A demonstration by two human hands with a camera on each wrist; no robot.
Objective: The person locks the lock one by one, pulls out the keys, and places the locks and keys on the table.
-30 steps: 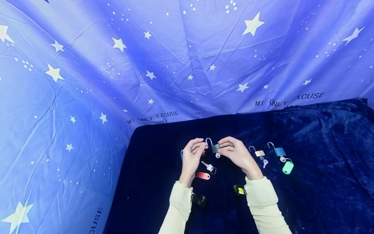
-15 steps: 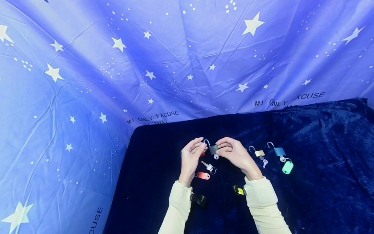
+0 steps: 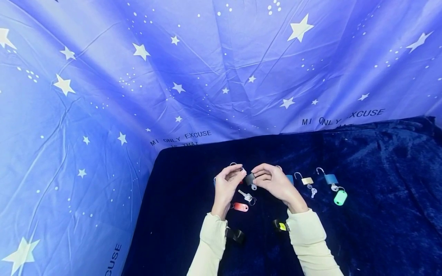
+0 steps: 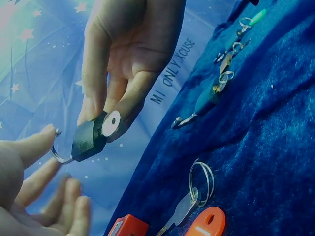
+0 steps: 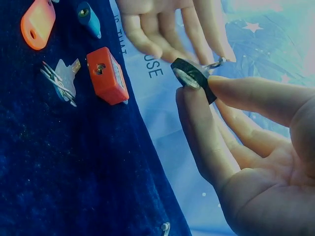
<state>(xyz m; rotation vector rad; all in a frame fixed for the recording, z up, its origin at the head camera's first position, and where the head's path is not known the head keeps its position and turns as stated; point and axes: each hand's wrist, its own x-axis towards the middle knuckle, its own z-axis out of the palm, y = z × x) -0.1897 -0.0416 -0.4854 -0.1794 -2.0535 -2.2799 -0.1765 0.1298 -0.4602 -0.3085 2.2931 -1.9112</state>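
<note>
In the head view, my right hand (image 3: pixel 276 186) pinches the body of a dark padlock (image 3: pixel 250 179) between thumb and fingers, above the cloth. A key (image 3: pixel 254 187) sticks out of the padlock's underside; its round head shows in the left wrist view. My left hand (image 3: pixel 226 188) pinches the raised shackle (image 4: pixel 60 153) between thumb and index finger, its other fingers loosely bent. Below the hands lie a loose key (image 3: pixel 246 196) on a ring and a red tag (image 3: pixel 240 207). A red padlock (image 5: pixel 107 76) lies beside that key in the right wrist view.
A brass padlock (image 3: pixel 306 181) and a blue padlock (image 3: pixel 330 179), both with raised shackles and keys, lie to the right with a green tag (image 3: pixel 340 197). Another blue padlock (image 3: pixel 289 178) is partly behind my right hand. Dark blue cloth (image 3: pixel 380 172) meets a starry curtain (image 3: pixel 224 69).
My right hand has moved left and slightly down with the dark padlock, bringing its shackle into my left fingers. A blue padlock behind my right hand has come into view.
</note>
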